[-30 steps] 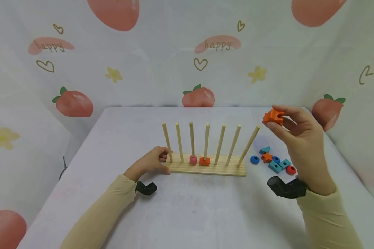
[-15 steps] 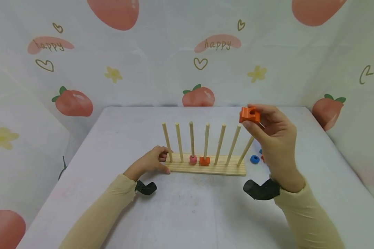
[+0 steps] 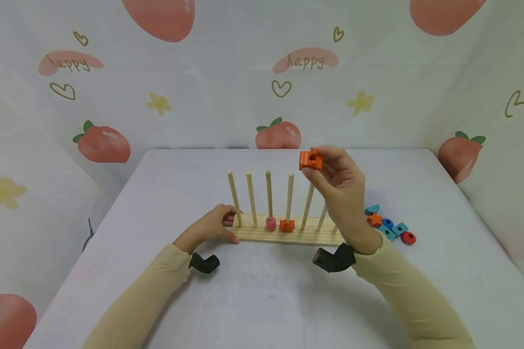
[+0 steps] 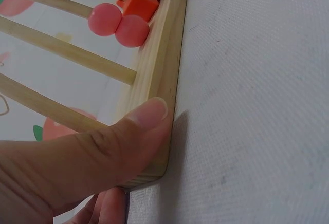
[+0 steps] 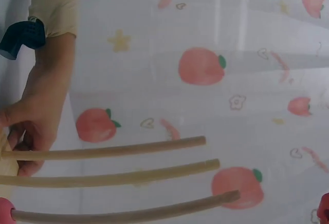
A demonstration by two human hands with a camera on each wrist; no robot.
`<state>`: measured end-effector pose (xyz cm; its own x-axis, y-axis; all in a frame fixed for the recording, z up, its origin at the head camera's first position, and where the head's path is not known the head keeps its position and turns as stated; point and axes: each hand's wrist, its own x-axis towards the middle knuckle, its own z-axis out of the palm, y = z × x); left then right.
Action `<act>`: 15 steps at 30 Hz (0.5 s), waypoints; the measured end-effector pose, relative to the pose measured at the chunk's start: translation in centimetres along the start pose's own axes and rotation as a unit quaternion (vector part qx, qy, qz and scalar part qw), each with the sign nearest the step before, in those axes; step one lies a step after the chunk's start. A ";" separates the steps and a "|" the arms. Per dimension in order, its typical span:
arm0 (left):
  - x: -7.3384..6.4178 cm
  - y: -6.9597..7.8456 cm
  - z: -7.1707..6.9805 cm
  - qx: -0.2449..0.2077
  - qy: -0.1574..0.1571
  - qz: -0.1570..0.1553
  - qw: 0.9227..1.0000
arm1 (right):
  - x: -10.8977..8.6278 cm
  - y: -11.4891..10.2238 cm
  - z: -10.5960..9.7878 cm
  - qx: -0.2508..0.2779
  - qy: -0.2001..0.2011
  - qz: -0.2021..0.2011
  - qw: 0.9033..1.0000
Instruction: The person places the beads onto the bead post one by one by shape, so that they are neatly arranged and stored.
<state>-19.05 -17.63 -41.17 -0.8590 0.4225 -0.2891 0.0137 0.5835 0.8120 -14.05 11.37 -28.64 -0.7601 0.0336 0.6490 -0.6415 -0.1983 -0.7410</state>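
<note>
My left hand (image 3: 220, 225) grips the left end of a wooden base (image 3: 249, 235) that carries a row of upright pegs (image 3: 268, 194). In the left wrist view its thumb (image 4: 149, 113) presses along the front edge. My right hand (image 3: 342, 194) pinches an orange star-shaped block (image 3: 310, 160) between thumb and fingers. Its round hole faces the head camera, and it is held above peg-top height, between the fourth and fifth pegs from the left. Pink balls (image 4: 110, 21) sit low on the third peg, and an orange star block (image 3: 286, 226) sits on the fourth.
Right of the base lie loose pieces: blue rings (image 3: 387, 223), teal blocks (image 3: 400, 229), an orange star (image 3: 374, 220) and a red ring (image 3: 408, 237). My right hand and forearm hide the rightmost pegs and the base's right end. A printed cloth (image 3: 227, 97) hangs behind the table.
My right hand has moved left with the orange star-shaped block, from above the loose pieces to over the pegs. The left hand and base stay put.
</note>
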 end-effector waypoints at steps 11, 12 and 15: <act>0.1 0.1 0.0 -0.014 -0.004 0.007 1.000 | -0.1 1.9 1.2 -0.086 -0.023 -0.005 0.996; 0.1 0.1 0.0 -0.014 -0.004 0.006 1.000 | -0.1 2.1 1.3 -0.088 -0.024 -0.005 0.996; 0.0 0.1 -0.1 -0.014 -0.004 0.000 1.000 | -0.1 2.5 1.5 -0.083 -0.025 -0.005 0.996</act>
<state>-19.06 -17.64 -41.05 -0.8553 0.4277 -0.2925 -0.0005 0.5638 0.8259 -15.41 9.44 -30.33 -0.7501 -0.0142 0.6612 -0.6606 -0.0332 -0.7500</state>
